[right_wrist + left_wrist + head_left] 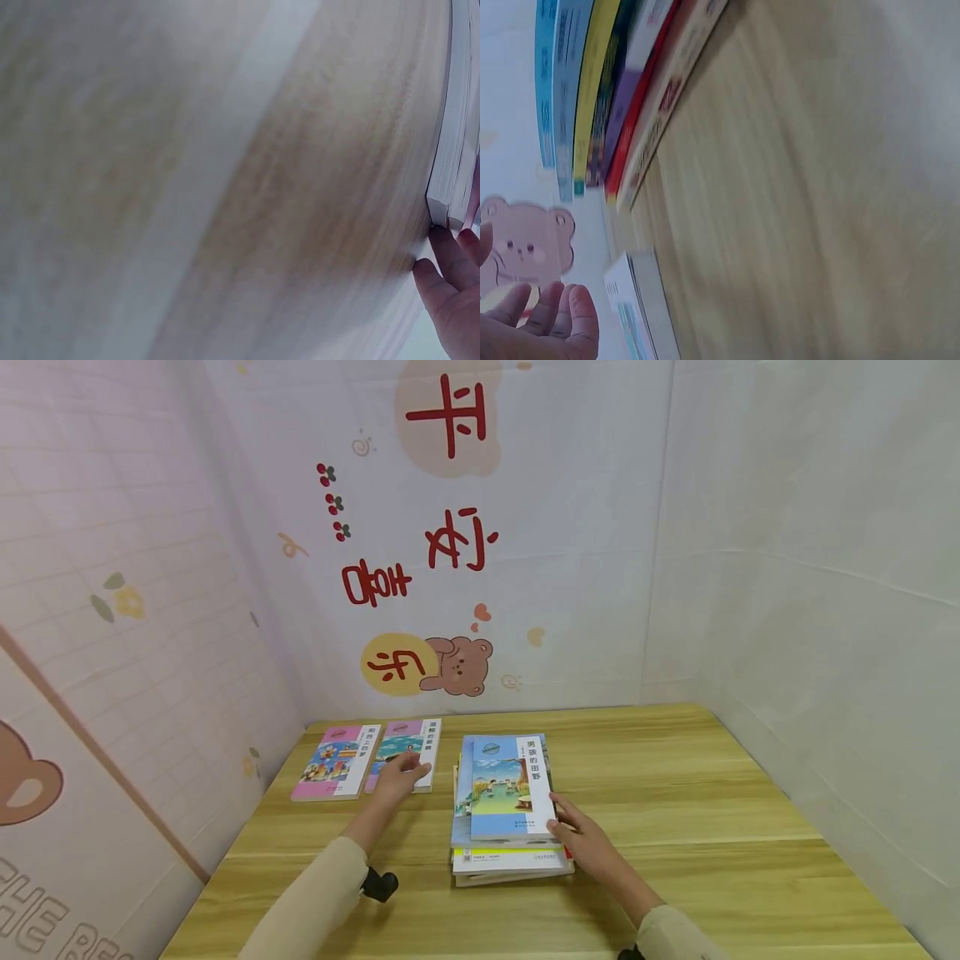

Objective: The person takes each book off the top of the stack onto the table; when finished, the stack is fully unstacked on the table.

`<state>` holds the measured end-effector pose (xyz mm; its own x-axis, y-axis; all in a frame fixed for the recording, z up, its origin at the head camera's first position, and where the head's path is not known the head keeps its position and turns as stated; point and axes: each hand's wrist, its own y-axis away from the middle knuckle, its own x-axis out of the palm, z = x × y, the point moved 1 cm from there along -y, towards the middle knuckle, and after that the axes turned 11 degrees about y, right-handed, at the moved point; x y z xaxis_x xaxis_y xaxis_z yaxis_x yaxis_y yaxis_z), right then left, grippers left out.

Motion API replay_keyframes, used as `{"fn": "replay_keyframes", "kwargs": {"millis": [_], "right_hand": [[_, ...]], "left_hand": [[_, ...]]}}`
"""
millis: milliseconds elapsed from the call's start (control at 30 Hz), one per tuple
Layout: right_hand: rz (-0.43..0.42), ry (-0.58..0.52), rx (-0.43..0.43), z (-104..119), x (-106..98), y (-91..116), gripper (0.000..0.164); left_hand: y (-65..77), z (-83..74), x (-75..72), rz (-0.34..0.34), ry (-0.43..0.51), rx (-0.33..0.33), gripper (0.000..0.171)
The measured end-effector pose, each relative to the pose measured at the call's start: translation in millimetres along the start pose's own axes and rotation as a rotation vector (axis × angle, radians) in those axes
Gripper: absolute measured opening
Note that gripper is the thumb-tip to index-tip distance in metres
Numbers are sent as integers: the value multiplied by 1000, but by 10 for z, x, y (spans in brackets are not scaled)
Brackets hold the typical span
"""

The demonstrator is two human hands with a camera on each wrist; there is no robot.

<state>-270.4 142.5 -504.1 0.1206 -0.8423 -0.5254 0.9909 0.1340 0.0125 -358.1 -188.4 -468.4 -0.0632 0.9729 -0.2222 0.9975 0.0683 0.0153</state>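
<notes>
A stack of several books stands mid-table, topped by a blue book [498, 785] with a picture of children in water. At the stack's right side is my right hand [588, 839], its fingertips touching the edge. The right wrist view shows fingers [450, 262] against the white page edges [448, 150]. To the left of the stack, my left hand [397, 777] is over a pink-and-white book [423, 735], covering part of its cover. Nothing is held in it; its fingers [583, 319] are loosely bent in the left wrist view.
Another pink book [337, 764] lies beside the first at the table's far left. The wooden table [675, 777] meets a printed cloth backdrop [570, 527] behind and at both sides. Coloured spines [615, 120] of the stack show in the left wrist view.
</notes>
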Motion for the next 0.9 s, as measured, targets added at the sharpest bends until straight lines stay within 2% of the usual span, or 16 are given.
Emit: {"fn": "replay_keyframes", "kwargs": {"millis": [300, 633, 733, 900], "right_hand": [[-20, 3, -13, 28, -4, 7, 56], [-59, 12, 5, -7, 16, 7, 55], [-60, 18, 6, -8, 22, 26, 56], [-38, 69, 18, 12, 44, 52, 58]], "left_hand": [[294, 19, 259, 47, 161, -11, 51], [646, 147, 520, 117, 157, -31, 64], [712, 183, 555, 140, 171, -20, 66], [772, 191, 596, 186, 140, 6, 71]]}}
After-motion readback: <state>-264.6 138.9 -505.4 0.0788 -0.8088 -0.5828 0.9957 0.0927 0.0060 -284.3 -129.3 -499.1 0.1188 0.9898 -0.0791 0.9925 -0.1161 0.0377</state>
